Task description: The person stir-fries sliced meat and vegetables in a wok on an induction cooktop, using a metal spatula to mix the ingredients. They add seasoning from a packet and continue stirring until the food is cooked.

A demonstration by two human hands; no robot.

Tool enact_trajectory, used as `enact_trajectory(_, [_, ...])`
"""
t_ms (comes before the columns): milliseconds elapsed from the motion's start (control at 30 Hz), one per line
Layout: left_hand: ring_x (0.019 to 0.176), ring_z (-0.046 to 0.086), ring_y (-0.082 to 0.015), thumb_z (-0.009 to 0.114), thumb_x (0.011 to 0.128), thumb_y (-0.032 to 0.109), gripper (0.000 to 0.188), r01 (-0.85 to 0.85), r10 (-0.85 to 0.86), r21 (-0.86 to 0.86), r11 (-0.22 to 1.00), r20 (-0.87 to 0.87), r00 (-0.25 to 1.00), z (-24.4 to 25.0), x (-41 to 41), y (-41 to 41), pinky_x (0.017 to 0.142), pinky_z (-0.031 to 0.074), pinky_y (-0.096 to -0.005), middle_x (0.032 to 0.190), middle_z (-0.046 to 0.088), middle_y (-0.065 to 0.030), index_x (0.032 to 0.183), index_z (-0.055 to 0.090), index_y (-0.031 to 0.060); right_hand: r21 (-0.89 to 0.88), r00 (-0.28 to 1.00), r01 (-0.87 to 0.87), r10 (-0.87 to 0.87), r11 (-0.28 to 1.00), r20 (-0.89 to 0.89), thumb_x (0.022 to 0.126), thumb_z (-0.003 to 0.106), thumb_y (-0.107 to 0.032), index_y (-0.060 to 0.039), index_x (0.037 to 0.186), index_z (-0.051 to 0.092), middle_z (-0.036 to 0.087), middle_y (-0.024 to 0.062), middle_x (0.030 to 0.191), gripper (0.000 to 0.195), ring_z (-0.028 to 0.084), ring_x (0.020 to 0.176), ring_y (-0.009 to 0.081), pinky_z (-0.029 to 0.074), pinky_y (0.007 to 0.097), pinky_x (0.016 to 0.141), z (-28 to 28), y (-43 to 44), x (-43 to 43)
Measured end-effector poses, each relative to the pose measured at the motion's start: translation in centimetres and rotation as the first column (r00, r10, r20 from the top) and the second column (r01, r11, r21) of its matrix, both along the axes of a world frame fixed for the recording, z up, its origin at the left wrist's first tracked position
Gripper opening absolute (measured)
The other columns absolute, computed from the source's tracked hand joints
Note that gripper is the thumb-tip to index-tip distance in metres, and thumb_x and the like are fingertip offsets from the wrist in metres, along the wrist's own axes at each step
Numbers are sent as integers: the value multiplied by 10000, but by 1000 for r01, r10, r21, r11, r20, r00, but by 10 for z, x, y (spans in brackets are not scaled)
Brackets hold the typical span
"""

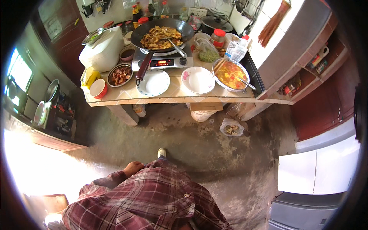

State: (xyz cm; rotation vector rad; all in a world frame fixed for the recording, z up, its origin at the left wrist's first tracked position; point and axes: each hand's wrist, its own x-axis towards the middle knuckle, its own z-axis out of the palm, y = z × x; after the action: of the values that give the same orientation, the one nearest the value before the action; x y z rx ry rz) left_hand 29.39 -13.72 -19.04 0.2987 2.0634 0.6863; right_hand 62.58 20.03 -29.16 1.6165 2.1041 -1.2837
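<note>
My left hand (pixel 133 168) hangs low at the front of my plaid shirt (pixel 149 195), its fingers out of clear sight. My right hand is not in view. Ahead on a tiled counter (pixel 178 99), a black wok (pixel 187 28) holds cooked sliced food (pixel 161 36) with a metal spatula (pixel 176 47) resting in it. Under the wok is an induction cooker (pixel 169 62) with a lit red display. Two shallow white dishes (pixel 153 82) stand before it. To their right, a bowl of tomato and egg (pixel 230 73) carries chopsticks (pixel 219 66) and a spoon (pixel 247 83).
A metal bowl of browned meat pieces (pixel 120 75) and a red cup (pixel 98 88) stand at left. The wok's handle (pixel 144 67) juts toward the counter edge. A bucket (pixel 202 115) and a plastic bag of scraps (pixel 231 127) sit on the floor; a refrigerator (pixel 304 212) is at right.
</note>
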Motion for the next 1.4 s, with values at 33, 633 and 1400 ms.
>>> enact_trajectory(33, [1043, 631, -345, 489, 966, 286, 357, -111, 112, -19, 994, 59, 992, -5, -8, 3, 915, 497, -372, 1132, 660, -202, 1160, 651, 34, 12, 1000, -15, 15, 1000, 16, 917, 612, -303, -16, 936, 687, 678, 146, 806, 297, 646, 762, 285, 510, 398, 703, 0, 4, -3])
enact_trajectory(633, [639, 568, -104, 707, 867, 224, 214, -551, 532, -17, 834, -240, 812, -131, -119, -136, 594, 483, -300, 722, 684, 11, 814, 716, 16, -300, 911, -399, 338, 867, -236, 978, 532, -371, -89, 1062, 638, 685, 92, 945, 312, 636, 789, 303, 506, 457, 672, -65, -27, -162])
enact_trajectory(1400, [661, 564, -131, 721, 854, 288, 263, -908, 936, -229, 350, 98, 337, -90, 42, -220, 627, 477, -318, 749, 687, -12, 833, 707, 26, -685, 967, 231, -87, 691, 239, 960, 550, -241, 17, 1240, 598, 679, 174, 1130, 385, 654, 1007, 291, 508, 399, 888, -25, 9, -112])
